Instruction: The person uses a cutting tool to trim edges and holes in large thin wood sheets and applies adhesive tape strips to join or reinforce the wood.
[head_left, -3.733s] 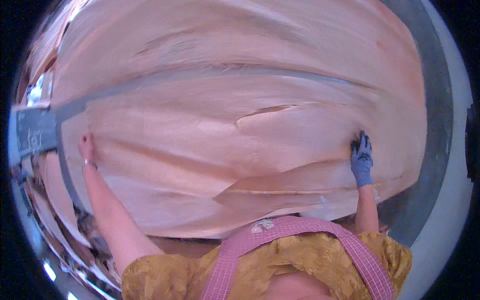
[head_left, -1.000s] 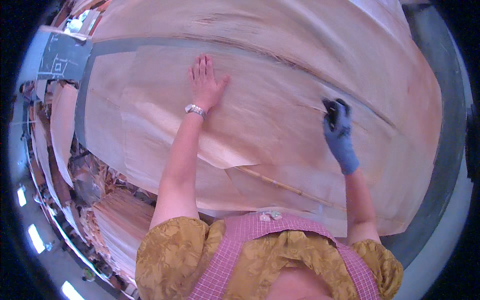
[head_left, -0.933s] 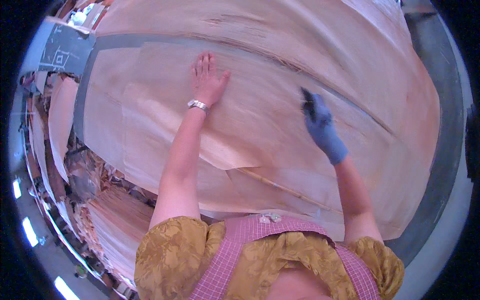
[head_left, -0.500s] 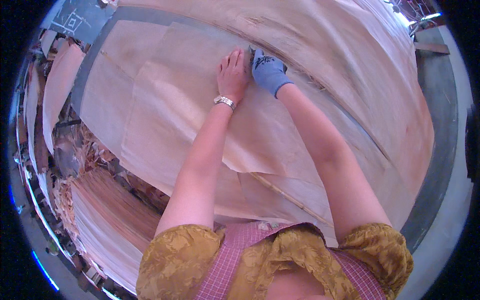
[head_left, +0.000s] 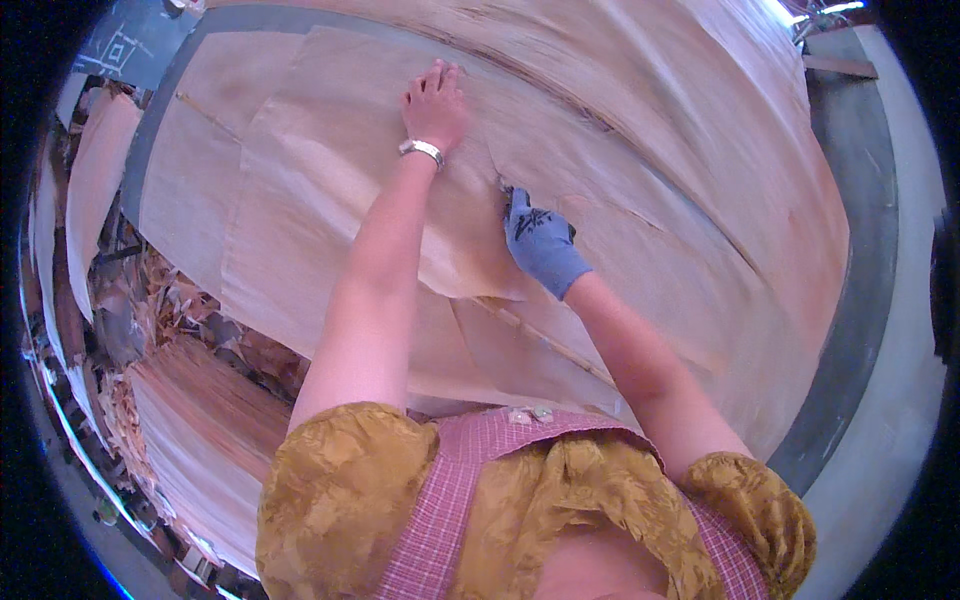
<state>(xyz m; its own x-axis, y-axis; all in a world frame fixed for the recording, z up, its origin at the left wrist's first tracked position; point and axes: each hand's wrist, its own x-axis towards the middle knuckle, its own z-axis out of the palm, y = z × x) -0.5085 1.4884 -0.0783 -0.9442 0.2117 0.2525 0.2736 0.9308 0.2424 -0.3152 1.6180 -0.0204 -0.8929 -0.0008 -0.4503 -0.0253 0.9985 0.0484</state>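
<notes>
My bare left hand (head_left: 436, 110), a metal watch (head_left: 423, 152) on its wrist, lies flat with fingers stretched out on a pale, thin wood veneer sheet (head_left: 340, 170). In a blue glove with a dark print, my right hand (head_left: 545, 243) is closed around a small knife (head_left: 504, 186). Only the knife's dark tip end shows past the fingers; the glove hides the rest. The tip rests on the veneer, below and right of my left hand. A thin cut line runs up from it through the sheet.
Veneer sheets overlap on a grey table, whose border (head_left: 165, 110) shows at left and right (head_left: 850, 330). A narrow tan strip (head_left: 540, 335) lies near me. Stacked veneer (head_left: 200, 410) and torn scraps (head_left: 170, 300) lie at the left. Larger wrinkled sheets (head_left: 690, 120) cover the far right.
My right hand has drawn the knife toward me, away from my left hand, and a cut line shows behind it. My left hand stays on the veneer; the whole view has shifted slightly.
</notes>
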